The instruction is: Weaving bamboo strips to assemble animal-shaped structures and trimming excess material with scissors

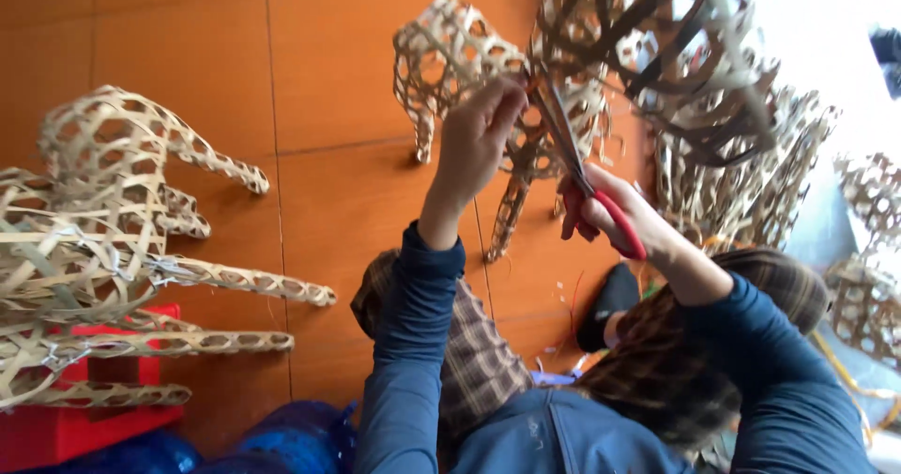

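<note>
- My left hand [481, 134] is raised, fingers pinched shut on a strip of the woven bamboo frame [648, 70] that hangs close in front of me, upper right of view.
- My right hand [610, 213] has a closed grip through the red handles of the scissors [574, 169]; thumb and fingers are curled in the loops.
- The scissor blades point up and left, the tips meeting the weave just beside my left fingertips. How far apart the blades stand I cannot tell; they are dark against the weave.
- Behind the hands, a smaller woven animal figure [450, 61] stands on the orange wooden floor [328, 80], legs down.
- Far left, a larger woven figure [103, 239] lies on its side, legs pointing right, resting over a red stool [84, 422].
- More woven pieces [741, 192] are stacked on the right, past my right wrist.
- Both sleeves are dark blue; my checked trousers [488, 361] show below, knees bent.
- Loose trimmings [563, 305] lie on the floor between my legs.
</note>
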